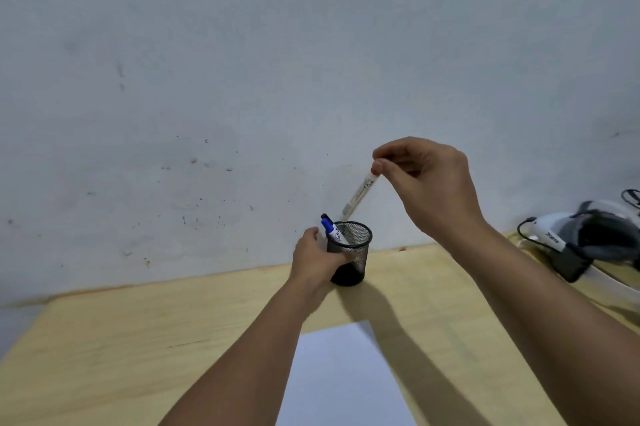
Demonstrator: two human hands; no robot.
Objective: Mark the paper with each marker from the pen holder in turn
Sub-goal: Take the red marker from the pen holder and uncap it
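A black mesh pen holder point(356, 245) stands near the far edge of the wooden table, close to the wall. My left hand point(313, 261) grips its left side. A blue-capped marker point(330, 228) leans against the holder's left rim, beside what looks like another dark-capped one. My right hand point(424, 176) pinches the top end of a white marker point(358, 196) with a red tip at my fingers. That marker hangs tilted, its lower end just at the holder's rim. A white sheet of paper point(341, 377) lies flat on the table in front of me, partly covered by my left forearm.
The light wooden table point(138, 339) runs to a scuffed white wall behind the holder. At the far right edge lies a white and grey device with black cables point(588, 238).
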